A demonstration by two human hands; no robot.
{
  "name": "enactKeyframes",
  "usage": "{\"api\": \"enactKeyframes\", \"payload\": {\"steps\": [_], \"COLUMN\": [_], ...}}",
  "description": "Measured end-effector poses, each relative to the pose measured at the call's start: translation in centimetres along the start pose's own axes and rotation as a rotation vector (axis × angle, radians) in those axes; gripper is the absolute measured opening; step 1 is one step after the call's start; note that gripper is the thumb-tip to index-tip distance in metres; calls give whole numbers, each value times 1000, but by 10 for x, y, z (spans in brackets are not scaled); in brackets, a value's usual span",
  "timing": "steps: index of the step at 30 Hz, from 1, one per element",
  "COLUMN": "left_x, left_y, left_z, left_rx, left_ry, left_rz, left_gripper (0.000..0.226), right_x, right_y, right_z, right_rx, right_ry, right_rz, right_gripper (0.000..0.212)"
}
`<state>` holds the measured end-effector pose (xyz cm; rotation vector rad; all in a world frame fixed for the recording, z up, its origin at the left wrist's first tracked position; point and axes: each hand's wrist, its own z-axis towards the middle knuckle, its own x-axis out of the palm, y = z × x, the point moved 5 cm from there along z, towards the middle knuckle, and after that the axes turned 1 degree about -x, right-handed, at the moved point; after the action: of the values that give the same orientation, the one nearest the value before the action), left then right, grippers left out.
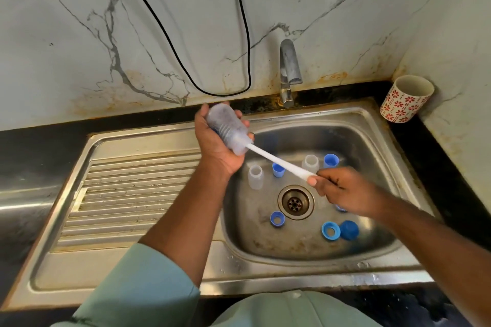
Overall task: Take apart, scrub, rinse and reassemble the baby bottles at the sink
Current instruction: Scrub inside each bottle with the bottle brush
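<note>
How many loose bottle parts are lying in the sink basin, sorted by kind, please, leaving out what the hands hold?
Clear bottles: 2
Blue caps standing open: 2
Blue collar rings: 2
Dark blue dome cap: 1
Total: 7, plus a blue piece partly hidden under the right hand.

Steel sink (170, 268), ribbed drainboard left, basin right. In basin: two clear bottles (255, 177), blue rings (277, 219), blue caps (348, 230) around drain (295, 202). Black counter (438, 141) carries patterned cup (405, 99).

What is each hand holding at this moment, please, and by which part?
The left hand grips a clear bottle around its body. The right hand pinches the white brush handle at its free end.
</note>
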<state>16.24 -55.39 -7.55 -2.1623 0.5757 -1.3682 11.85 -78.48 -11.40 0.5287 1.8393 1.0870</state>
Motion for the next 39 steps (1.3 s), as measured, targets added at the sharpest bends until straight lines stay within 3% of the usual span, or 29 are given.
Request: {"api": "enactKeyframes", "payload": {"steps": [4, 7, 9, 11, 14, 16, 18, 20, 22, 24, 26, 28, 30, 33, 35, 38, 39], "left_x": [-4, -9, -17, -18, -2, 15, 22, 14, -7, -12, -17, -11, 2, 21, 28, 7, -1], "left_y": [2, 2, 14, 19, 8, -1, -4, 0, -1, -3, 2, 4, 0, -5, -5, 3, 7], "left_z": [2, -1, -5, -5, 5, 3, 3, 7, 8, -2, 6, 17, 20, 18, 17, 18, 14], "left_rx": [-34, 56, 121, 119, 105, 69, -29, -109, 79, 369, 300, 124, 54, 30, 5, 61, 122], "left_ry": [-53, -199, -325, -343, -193, -90, -71, -181, -406, -527, -451, -187, 14, 59, 19, -293, -409], "left_rz": [101, 91, 69, -53, -191, -151, -2, 183, 444, 448, 224, -11, -136, -180, -89, 345, 389], "left_gripper": [46, 39, 33, 43, 49, 47, 45, 38, 25, 15, 22, 47, 54, 51, 50, 38, 34], "right_x": [13, 5, 9, 29, 54, 48, 28, 6, -11, -13, 1, 15, 25, 40, 31, -14, -25], "right_y": [-2, 2, 6, 7, 9, 7, 3, 0, 0, 11, 21, 20, 21, 21, 17, 19, 19], "right_z": [-3, -5, -4, -6, -10, -8, -2, 6, 11, 12, 11, 6, -1, -6, 1, 13, 16], "right_rx": [157, 154, 147, 156, 144, 56, -47, -67, -3, 63, 73, 88, 134, 193, 223, 140, 135], "right_ry": [67, -48, -140, -165, -111, -92, -93, -48, -53, -141, -197, -141, -30, 98, 116, 27, -22], "right_rz": [-21, -511, -573, -313, 277, 356, 174, -234, -659, -829, -701, -239, 304, 517, 391, -335, -562], "right_gripper": [44, 48, 49, 50, 44, 41, 47, 54, 49, 45, 46, 49, 46, 45, 47, 41, 42]}}
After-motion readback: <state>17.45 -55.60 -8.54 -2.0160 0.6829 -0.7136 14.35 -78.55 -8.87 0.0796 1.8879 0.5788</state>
